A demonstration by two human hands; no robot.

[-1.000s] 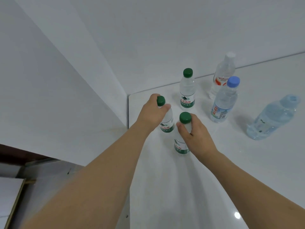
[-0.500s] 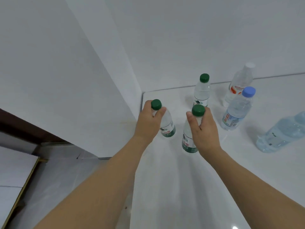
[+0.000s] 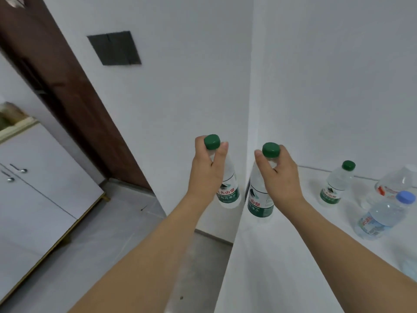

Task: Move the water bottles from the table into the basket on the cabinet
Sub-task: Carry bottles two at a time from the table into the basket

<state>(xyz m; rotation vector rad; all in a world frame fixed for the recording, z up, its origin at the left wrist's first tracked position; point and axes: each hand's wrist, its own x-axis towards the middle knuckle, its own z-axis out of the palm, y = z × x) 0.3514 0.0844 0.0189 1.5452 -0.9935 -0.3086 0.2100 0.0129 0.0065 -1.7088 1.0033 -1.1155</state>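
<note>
Head view: both bare arms reach forward, each hand gripping a green-capped bottle by the neck. The left hand has its fingers clamped just under the cap of the left bottle, which hangs tilted in the air off the table's edge, over the grey floor. The right hand is wrapped tight round the neck of the right bottle, held above the near corner of the white table. Three more bottles stand on the table to the right: a third green-capped bottle, a blue-capped bottle nearer the viewer, and a clear bottle with a red label just behind it. Off to the left stands a white cabinet with two small handles; something sits on its top at the picture's edge, too blurred to name.
</note>
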